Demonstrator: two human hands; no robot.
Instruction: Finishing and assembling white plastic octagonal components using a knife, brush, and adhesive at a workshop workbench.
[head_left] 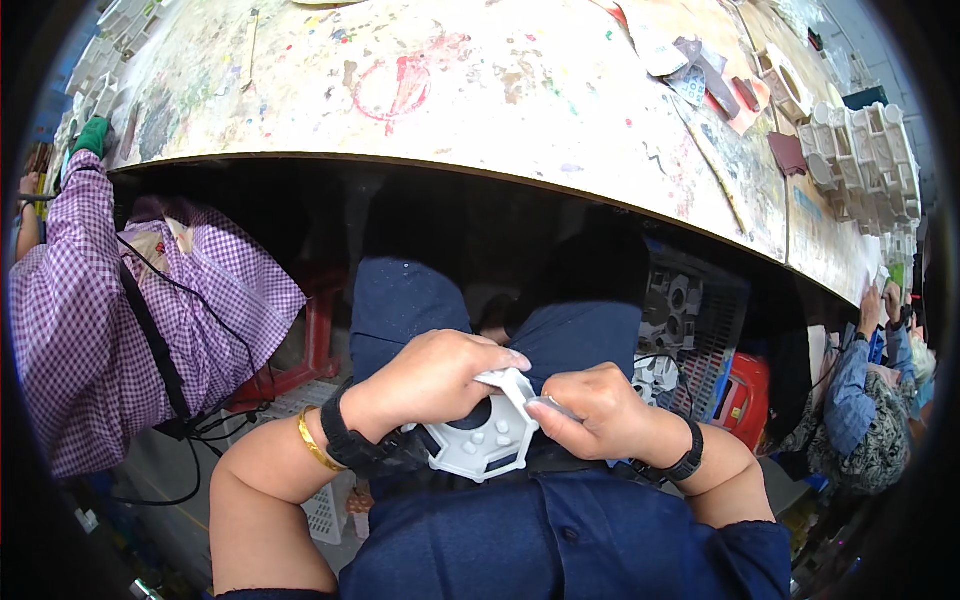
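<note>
Above my lap, my left hand (440,375) is closed around a white moulded part (482,440) with an angular outline, openings and small raised bumps. Its thumb presses on the upper corner of the part. My right hand (590,412) is closed on a small thin grey blade-like tool (556,408). That tool lies close to the right edge of the part; whether it touches cannot be made out. Most of the tool is hidden in my fingers, so its exact kind does not show.
A paint-stained table (450,110) spans ahead, with stacked white moulded parts (860,150) at its right. A blue crate (715,320) with similar parts and a red stool (742,395) stand to my right. A co-worker's checked sleeve (85,215) is at left; another person's hands (880,303) are far right.
</note>
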